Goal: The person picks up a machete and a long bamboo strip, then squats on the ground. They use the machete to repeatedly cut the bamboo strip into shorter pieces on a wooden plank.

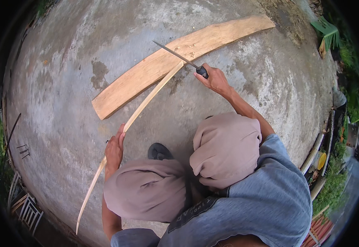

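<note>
A long thin pale wooden strip [146, 101] runs from the lower left up to a wide wooden plank [175, 57], and its far end rests on that plank. My left hand [114, 150] grips the strip around its middle. My right hand [214, 78] holds a long knife [179, 55] by its dark handle. The blade points up and left over the plank, crossing the strip's far end. I squat on the concrete ground [64, 82], with both knees in grey-brown trousers below my hands.
A dark shoe [159, 151] sits between my knees. Plants and a green leaf [329, 31] edge the right side. Wooden poles [317, 158] lie at the right rim, and a white frame [29, 210] and sticks lie at the lower left.
</note>
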